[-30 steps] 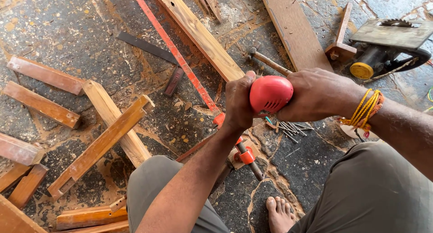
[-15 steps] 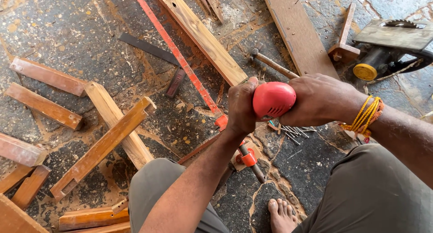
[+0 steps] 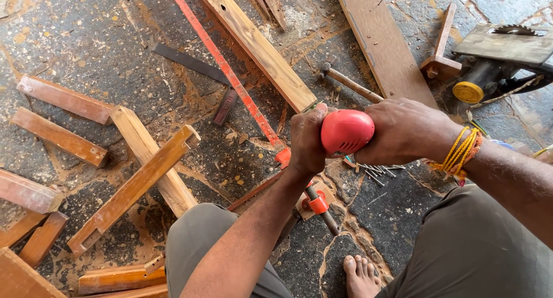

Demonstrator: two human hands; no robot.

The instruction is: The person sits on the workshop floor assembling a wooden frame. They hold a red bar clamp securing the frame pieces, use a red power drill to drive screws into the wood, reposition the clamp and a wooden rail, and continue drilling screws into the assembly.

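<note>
- red power drill [image 3: 347, 131]: held at frame centre over the stone floor [image 3: 103, 50], barely shifted from a second ago, so the pressing carries on.
- left hand [image 3: 308, 139] wraps its front; right hand [image 3: 406, 131] clasps the back.
- red bar clamp [image 3: 230, 76] beside; loose nails [image 3: 377, 171] underneath.
- no packages, labels or signs.

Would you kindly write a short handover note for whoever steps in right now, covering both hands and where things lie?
Left hand: gripped on the front of the red power tool.
Right hand: wrapped round its rear, yellow threads at the wrist.
The tool points down at the floor between the knees; its tip is hidden.
Below it: an orange bar clamp whose screw end lies by a small wood piece.
Loose nails lie under the right hand; a hammer lies just beyond.
A circular saw sits far right.
Done and left: cannot tell; the work spot is covered.
</note>
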